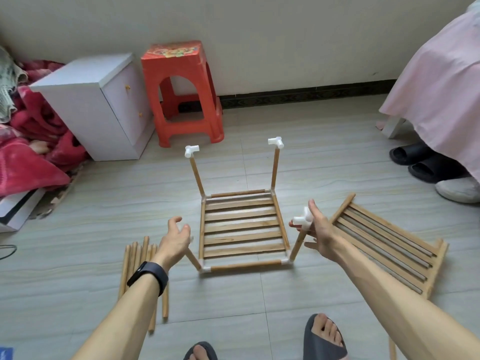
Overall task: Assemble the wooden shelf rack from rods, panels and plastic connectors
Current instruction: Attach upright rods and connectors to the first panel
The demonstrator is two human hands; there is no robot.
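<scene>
Now, slatted wooden rack (241, 224) half-built.
Your left hand (176, 237) slack, right hand's (318, 229) grip unclear; three-o'clock white plastic connector (302, 219), pushed askew, may jam.
</scene>
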